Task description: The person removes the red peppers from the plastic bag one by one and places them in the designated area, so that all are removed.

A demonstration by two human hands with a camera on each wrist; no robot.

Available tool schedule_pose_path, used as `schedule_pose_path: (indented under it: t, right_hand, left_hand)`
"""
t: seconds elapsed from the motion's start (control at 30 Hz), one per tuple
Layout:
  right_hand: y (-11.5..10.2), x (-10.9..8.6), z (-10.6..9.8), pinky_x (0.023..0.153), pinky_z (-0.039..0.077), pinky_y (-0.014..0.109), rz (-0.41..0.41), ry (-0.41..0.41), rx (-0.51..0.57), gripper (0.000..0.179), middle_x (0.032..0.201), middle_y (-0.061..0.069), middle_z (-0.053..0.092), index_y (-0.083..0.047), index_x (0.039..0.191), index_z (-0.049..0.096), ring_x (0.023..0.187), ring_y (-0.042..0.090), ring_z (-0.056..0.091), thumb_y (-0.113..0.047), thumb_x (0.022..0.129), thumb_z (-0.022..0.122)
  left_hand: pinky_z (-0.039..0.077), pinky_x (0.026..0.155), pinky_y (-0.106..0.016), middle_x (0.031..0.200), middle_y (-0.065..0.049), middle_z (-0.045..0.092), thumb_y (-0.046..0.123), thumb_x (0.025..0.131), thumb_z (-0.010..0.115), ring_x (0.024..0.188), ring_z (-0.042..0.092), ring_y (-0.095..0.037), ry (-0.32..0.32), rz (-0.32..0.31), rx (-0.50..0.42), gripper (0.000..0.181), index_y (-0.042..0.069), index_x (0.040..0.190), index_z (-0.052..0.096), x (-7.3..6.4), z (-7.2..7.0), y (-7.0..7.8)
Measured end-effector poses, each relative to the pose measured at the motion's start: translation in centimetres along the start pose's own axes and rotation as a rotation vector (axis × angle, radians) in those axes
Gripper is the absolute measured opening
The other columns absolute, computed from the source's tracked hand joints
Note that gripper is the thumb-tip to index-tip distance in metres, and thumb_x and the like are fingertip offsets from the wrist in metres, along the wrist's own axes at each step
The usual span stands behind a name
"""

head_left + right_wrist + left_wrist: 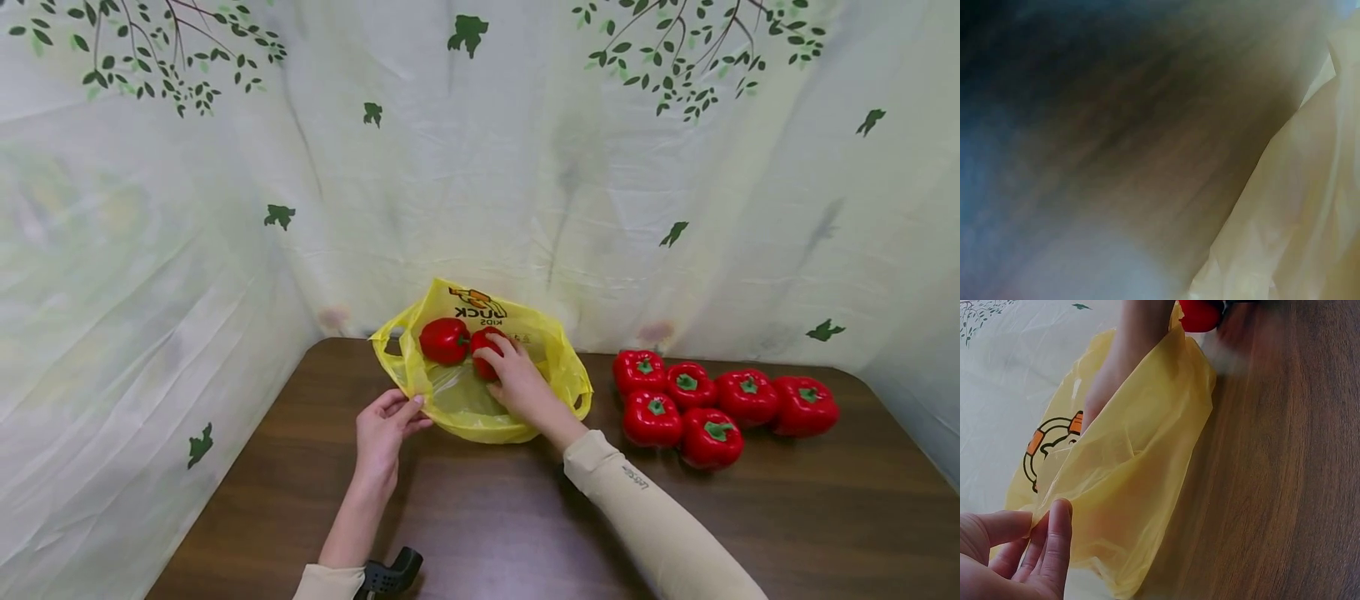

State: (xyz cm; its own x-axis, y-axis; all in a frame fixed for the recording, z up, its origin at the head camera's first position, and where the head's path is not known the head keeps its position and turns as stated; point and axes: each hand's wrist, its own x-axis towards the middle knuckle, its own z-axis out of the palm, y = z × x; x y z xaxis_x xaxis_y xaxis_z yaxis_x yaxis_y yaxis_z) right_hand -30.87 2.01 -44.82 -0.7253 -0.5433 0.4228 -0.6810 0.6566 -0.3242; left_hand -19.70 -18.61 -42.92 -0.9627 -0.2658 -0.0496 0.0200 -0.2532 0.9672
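A yellow plastic bag [480,421] lies with its mouth spread wide on the table. My left hand [382,429] pinches the bag's near-left rim between thumb and fingers; in the left wrist view the same hand [1022,550] holds the yellow film [1141,456]. Inside the bag, one red bell pepper [444,342] rests at the left. Beside it my right hand [521,379] has its fingers curled over a second red bell pepper [486,354], partly hidden by the hand. The right wrist view is mostly blurred, with bag film [1297,206] at its right.
Several red bell peppers [712,437] with green stems stand in two rows on the brown wooden table [495,517], right of the bag. A pale curtain [510,167] with leaf prints hangs behind the table and along its sides.
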Motion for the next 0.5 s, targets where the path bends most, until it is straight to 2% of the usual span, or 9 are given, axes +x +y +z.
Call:
schedule_pose_path:
  t: [0.13,0.3,0.5]
  right_hand:
    - [-0.31,-0.03,-0.12,0.105,0.041,0.049,0.026,0.019,0.032,0.044,0.138,0.012,0.045,-0.014,0.121,0.062,0.123,0.043,0.042,-0.009,0.082,0.081]
    - [-0.61,-0.03,-0.3,0.096,0.048,0.043,0.049,0.038,0.006,0.034,0.129,0.008,0.049,-0.015,0.113,0.061,0.112,0.038,0.045,-0.01,0.084,0.079]
    - [-0.78,-0.25,-0.61,0.094,0.049,0.04,0.048,0.024,0.002,0.048,0.132,0.009,0.046,-0.015,0.124,0.058,0.113,0.034,0.045,-0.009,0.081,0.08]
  left_hand:
    - [0.06,0.074,-0.036,0.088,-0.014,0.068,-0.001,0.091,0.067,0.071,0.068,-0.021,0.001,0.005,-0.003,0.023,-0.015,0.108,0.058,0.05,0.0,0.06]
    - [0.06,0.073,-0.035,0.086,-0.013,0.068,-0.003,0.091,0.066,0.07,0.068,-0.021,0.002,0.007,-0.009,0.022,-0.015,0.107,0.058,0.05,-0.06,0.03]
    - [0.06,0.072,-0.035,0.086,-0.013,0.068,-0.003,0.091,0.066,0.07,0.068,-0.021,-0.004,0.011,-0.008,0.022,-0.016,0.108,0.058,0.05,-0.07,0.14]
